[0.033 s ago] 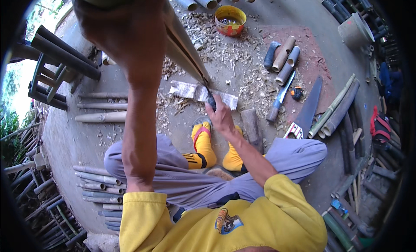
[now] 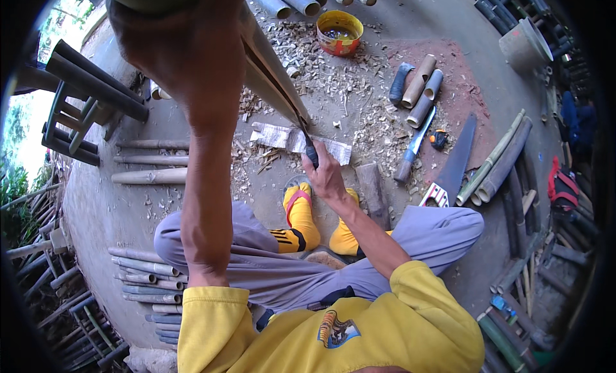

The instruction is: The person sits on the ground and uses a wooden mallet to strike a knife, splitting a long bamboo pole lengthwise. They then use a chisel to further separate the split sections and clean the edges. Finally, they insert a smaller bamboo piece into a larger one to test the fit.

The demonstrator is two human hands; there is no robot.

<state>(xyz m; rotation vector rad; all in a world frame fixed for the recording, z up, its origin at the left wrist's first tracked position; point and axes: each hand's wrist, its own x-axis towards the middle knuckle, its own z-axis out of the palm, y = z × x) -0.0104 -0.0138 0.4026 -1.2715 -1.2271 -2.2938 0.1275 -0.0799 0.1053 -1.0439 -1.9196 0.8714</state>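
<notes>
My left hand (image 2: 183, 52) is raised close to the camera, blurred and large, wrapped round the upper part of a bamboo tube (image 2: 276, 75). The tube stands tilted, with a long dark slit running down its side to the lower end. My right hand (image 2: 327, 174) grips the dark handle of a knife (image 2: 310, 153). Its thin blade points up and away, against the slit near the tube's lower end. Beneath them a pale, crumpled flat strip (image 2: 330, 148) lies on the floor. The top of the tube is hidden behind my left hand.
Wood chips cover the floor round a yellow-red bowl (image 2: 340, 33). To the right lie short bamboo pieces (image 2: 420, 81), a blue-bladed knife (image 2: 414, 152), a tape measure (image 2: 438, 139) and a handsaw (image 2: 455, 158). Bamboo lengths (image 2: 151, 175) lie left, near a bamboo frame (image 2: 96, 91).
My right hand has shifted slightly, tilting the knife a little to the left. The slit looks slightly wider in view. My left hand has hardly moved.
</notes>
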